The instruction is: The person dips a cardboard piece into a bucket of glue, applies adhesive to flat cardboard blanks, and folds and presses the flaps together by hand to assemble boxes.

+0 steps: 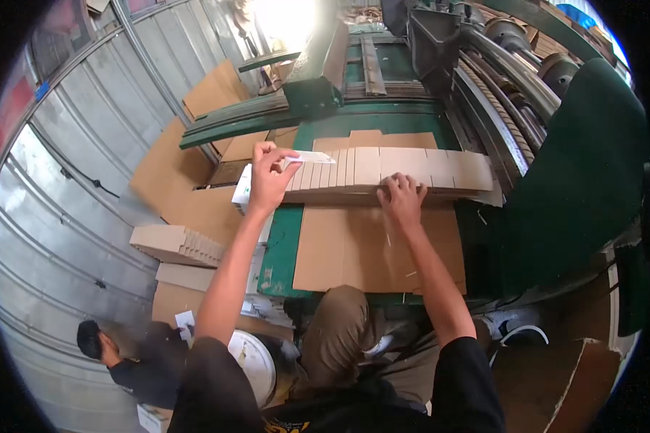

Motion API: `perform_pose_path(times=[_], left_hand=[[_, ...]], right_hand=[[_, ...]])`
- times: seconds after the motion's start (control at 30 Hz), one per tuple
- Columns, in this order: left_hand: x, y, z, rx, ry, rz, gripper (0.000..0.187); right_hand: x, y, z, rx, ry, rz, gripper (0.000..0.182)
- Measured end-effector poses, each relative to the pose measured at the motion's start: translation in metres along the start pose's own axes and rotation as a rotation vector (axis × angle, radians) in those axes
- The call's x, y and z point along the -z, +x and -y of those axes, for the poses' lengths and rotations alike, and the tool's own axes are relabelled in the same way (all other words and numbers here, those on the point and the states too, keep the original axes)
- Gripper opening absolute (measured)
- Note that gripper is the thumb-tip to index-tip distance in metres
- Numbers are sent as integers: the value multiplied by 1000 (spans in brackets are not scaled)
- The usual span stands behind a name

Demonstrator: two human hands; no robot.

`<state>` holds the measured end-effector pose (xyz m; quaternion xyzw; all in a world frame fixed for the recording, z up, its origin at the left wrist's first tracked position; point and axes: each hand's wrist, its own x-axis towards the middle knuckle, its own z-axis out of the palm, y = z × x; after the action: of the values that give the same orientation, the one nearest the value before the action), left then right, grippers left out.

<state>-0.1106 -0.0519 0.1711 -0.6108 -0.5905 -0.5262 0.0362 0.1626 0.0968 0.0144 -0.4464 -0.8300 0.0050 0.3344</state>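
My left hand (270, 179) is raised over the left part of a long row of slotted cardboard strips (404, 164). Thumb and fingers pinch a thin, pale, flat strip (314, 156) that points to the right. The cardboard pieces overlap in steps at the left and lie flat with short slits at the right. On the front edge of that row rests my right hand (403, 198), fingers bent and a little apart, touching the cardboard without lifting it. Beneath the row lies a larger brown cardboard sheet (325, 252).
The green machine table (282, 245) carries the sheet, with rollers (516, 61) and a dark green guard (578, 159) at the right. Stacked cardboard strips (170, 242) stand at the left. A co-worker (148, 368) sits lower left, near a white bucket (255, 364).
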Motion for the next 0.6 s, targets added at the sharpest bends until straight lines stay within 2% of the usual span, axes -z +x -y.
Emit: perform_pose_path(times=[0.1,0.23,0.3,0.37,0.43,0.5,0.57,0.6], left_hand=[[-31,32,14,-35,-50,0,16],[-67,52,43,-60,-19,64,16],[-85,59,53,117,-175,170,15],[-98,58,50,118,-91,174,15],[-115,55,66,274,-177,146,18],[-128,48,83,317,-183,134,20],[-140,43,104,545,-267,102,19],[-145,39,105,563,-293,73,18]], right_hand=[[-6,-12,1,7,16,-96,45],[-10,-14,-1,-18,38,-92,50],[-13,-17,-3,-28,30,-84,53],[-24,-20,-4,-7,16,-135,54],[-23,-20,0,-45,19,-109,53],[-26,-20,-2,-50,21,-127,55],[-22,-17,-1,-64,25,-103,54],[-21,-16,-1,-71,28,-75,54]])
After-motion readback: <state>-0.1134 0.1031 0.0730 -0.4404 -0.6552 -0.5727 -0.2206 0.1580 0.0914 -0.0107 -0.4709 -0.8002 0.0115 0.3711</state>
